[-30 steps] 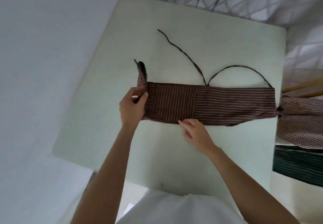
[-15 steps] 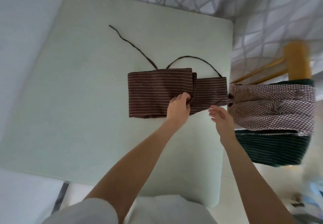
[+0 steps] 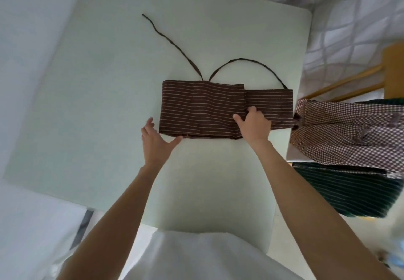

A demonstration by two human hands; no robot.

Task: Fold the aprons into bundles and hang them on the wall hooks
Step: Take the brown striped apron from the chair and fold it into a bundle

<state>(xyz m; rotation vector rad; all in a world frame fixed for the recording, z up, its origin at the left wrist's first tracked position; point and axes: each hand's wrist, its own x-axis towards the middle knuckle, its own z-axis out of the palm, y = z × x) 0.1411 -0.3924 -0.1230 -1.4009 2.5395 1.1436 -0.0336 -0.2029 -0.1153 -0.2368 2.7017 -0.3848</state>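
While the brown striped apron point(image 3: 201, 109) lies folded into a band on the pale green desk point(image 3: 105, 109), a checked apron point(image 3: 349, 131) and a dark green striped one point(image 3: 345, 190) hang just off its right edge, crowding that side. Right hand point(image 3: 254, 124) curls its grip over the folded flap's edge; left hand point(image 3: 156, 142), fingers spread wide, touches the band's near-left corner. Two ties point(image 3: 172, 41) trail across bare desk beyond.

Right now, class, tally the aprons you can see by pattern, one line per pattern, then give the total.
Brown striped apron, on the table: 1
Brown checked apron, off the table's right edge: 1
Dark green striped apron, below the checked one: 1
Total: 3
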